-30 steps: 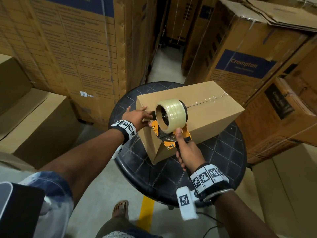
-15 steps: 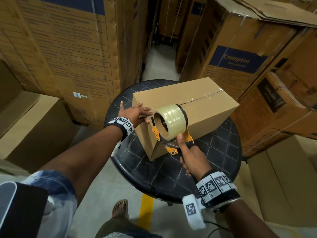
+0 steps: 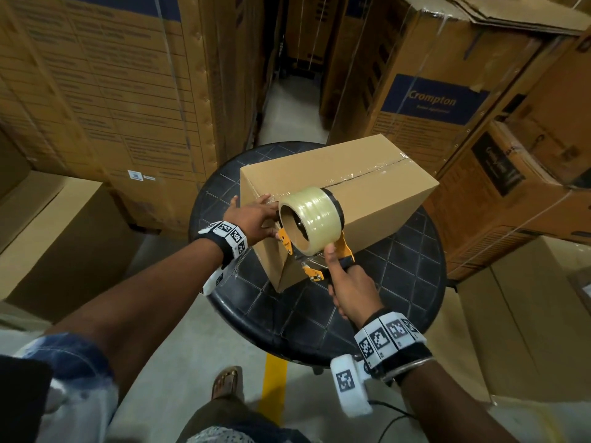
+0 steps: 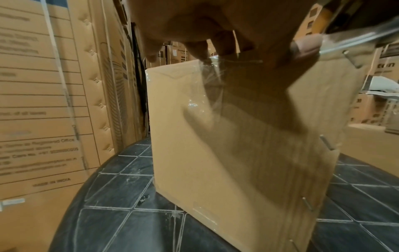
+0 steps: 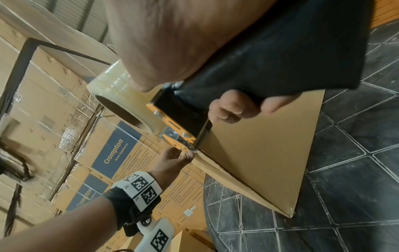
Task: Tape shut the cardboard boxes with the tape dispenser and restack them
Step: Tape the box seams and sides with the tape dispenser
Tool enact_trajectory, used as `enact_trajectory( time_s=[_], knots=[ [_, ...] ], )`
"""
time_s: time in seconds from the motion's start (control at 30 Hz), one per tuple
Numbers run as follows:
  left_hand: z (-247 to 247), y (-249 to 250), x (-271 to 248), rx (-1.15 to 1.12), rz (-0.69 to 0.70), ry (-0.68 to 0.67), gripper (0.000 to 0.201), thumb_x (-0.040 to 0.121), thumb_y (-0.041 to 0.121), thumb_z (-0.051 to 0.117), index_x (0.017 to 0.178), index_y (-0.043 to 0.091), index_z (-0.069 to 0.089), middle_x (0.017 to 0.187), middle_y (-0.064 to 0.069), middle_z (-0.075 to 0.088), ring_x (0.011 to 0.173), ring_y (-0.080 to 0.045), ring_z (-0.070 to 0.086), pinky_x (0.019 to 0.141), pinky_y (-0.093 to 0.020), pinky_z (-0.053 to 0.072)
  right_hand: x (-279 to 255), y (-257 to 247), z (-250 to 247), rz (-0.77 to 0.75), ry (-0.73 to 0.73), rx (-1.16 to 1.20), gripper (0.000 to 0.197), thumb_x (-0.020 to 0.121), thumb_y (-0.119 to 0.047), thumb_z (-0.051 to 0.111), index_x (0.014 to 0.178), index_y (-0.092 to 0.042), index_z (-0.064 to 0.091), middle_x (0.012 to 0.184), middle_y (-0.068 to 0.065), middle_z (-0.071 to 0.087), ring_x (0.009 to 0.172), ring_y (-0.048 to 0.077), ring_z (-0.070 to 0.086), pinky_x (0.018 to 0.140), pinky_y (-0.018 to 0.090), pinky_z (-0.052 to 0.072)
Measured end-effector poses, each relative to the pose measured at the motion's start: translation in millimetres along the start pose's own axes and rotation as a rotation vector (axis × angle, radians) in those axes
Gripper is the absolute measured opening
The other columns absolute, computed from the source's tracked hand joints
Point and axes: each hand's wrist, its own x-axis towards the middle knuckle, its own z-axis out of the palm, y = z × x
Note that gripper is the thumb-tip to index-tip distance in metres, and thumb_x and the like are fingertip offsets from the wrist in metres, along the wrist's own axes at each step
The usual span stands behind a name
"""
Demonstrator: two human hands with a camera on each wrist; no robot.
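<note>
gripping the black handle of the yellow tape dispenser [image 3: 315,233], our right hand [image 3: 351,287] holds it at the near end of the brown cardboard box [image 3: 377,187] on the round black table [image 3: 399,282]; our left hand [image 3: 252,215] presses the tape flat. next we judge: tear it off.

"Crompton" is printed on the blue panel [image 3: 435,99] of a big carton; "Home Appliances" and "MADE IN INDIA" are printed on cartons [image 5: 117,153] too.

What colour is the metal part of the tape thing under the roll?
Orange, on the tape dispenser; the head view shows it best.
</note>
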Motion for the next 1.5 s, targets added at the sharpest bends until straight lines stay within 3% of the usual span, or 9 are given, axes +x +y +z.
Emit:
enact_trajectory(
  time_s=[0.2, 0.33, 0.67, 0.77, 0.93, 1.07, 1.17, 1.33, 1.5],
  knots=[
    [8, 0, 18, 0.099, -0.046, -0.020, 0.056, 0.101, 0.045, 0.043, 0.153, 0.041, 0.022, 0.164, 0.017, 0.001, 0.152, -0.015, -0.008, 0.108, -0.078, 0.007, 15, -14, 0, -0.003, 0.018, 0.015, 0.120, 0.045, -0.116, 0.015, 0.082, -0.013, 0.063, 0.081, 0.010, 0.064, 0.073, 0.027, 0.061, 0.088, 0.053, 0.059],
    [7, 0, 35, 0.068, -0.067, -0.031, 0.065, 0.101, 0.048, 0.041, 0.156, 0.036, 0.010, 0.164, 0.015, 0.000, 0.152, -0.016, -0.008, 0.106, -0.079, 0.006, 27, -19, -5, 0.009, 0.019, 0.017, 0.120, 0.044, -0.117, 0.015, 0.085, -0.014, 0.062, 0.083, 0.009, 0.062, 0.074, 0.027, 0.060, 0.090, 0.055, 0.059],
    [4, 1, 39, -0.053, -0.084, -0.060, 0.082, 0.097, 0.052, 0.046, 0.153, 0.042, -0.013, 0.164, 0.017, -0.006, 0.151, -0.012, -0.010, 0.103, -0.081, 0.005, 25, 18, -14, -0.024, 0.007, 0.046, 0.107, 0.050, -0.115, 0.021, 0.067, -0.017, 0.060, 0.055, -0.002, 0.056, 0.053, 0.019, 0.052, 0.081, 0.050, 0.057],
    [5, -1, 40, -0.044, -0.080, -0.064, 0.080, 0.097, 0.054, 0.044, 0.152, 0.043, -0.014, 0.163, 0.018, -0.006, 0.151, -0.012, -0.011, 0.104, -0.081, 0.004, 27, 22, -12, -0.027, 0.022, 0.048, 0.110, 0.052, -0.114, 0.023, 0.076, -0.015, 0.063, 0.064, 0.002, 0.059, 0.058, 0.022, 0.055, 0.079, 0.051, 0.058],
    [4, -1, 39, -0.025, -0.073, -0.077, 0.079, 0.097, 0.059, 0.041, 0.153, 0.042, -0.013, 0.163, 0.017, -0.009, 0.150, -0.011, -0.013, 0.104, -0.081, 0.002, 19, 41, -11, -0.058, 0.032, 0.127, 0.101, 0.054, -0.113, 0.027, 0.064, -0.018, 0.060, 0.052, -0.002, 0.057, 0.048, 0.013, 0.052, 0.068, 0.040, 0.048],
    [2, 0, 39, -0.024, -0.069, -0.071, 0.078, 0.097, 0.057, 0.040, 0.153, 0.042, -0.013, 0.163, 0.016, -0.010, 0.150, -0.012, -0.013, 0.105, -0.080, 0.001, 14, 56, -7, -0.034, 0.023, 0.185, 0.104, 0.047, -0.115, 0.030, 0.068, -0.017, 0.059, 0.055, -0.001, 0.059, 0.046, 0.010, 0.051, 0.066, 0.037, 0.044],
    [2, 1, 38, -0.021, -0.068, -0.078, 0.079, 0.097, 0.058, 0.041, 0.153, 0.042, -0.013, 0.163, 0.015, -0.009, 0.150, -0.013, -0.013, 0.105, -0.080, 0.000, 15, 59, -4, -0.037, 0.028, 0.181, 0.102, 0.050, -0.114, 0.030, 0.067, -0.018, 0.060, 0.055, -0.001, 0.059, 0.049, 0.013, 0.053, 0.066, 0.039, 0.046],
    [-2, 1, 30, -0.184, -0.038, 0.012, 0.084, 0.088, 0.055, 0.061, 0.155, 0.041, 0.011, 0.164, 0.008, 0.008, 0.152, -0.018, -0.001, 0.108, -0.077, -0.003, 14, 62, 2, -0.019, 0.039, 0.272, 0.100, 0.048, -0.113, 0.036, 0.067, -0.017, 0.059, 0.052, -0.003, 0.056, 0.045, 0.010, 0.051, 0.063, 0.035, 0.044],
    [3, 16, 23, -0.120, 0.101, -0.025, 0.078, 0.083, 0.056, 0.066, 0.147, 0.054, 0.022, 0.161, 0.019, 0.014, 0.151, -0.017, -0.008, 0.103, -0.082, -0.003, 14, 70, 7, -0.021, 0.051, 0.326, 0.102, 0.047, -0.112, 0.039, 0.069, -0.015, 0.059, 0.052, -0.003, 0.056, 0.046, 0.011, 0.050, 0.059, 0.032, 0.042]
  ],
)
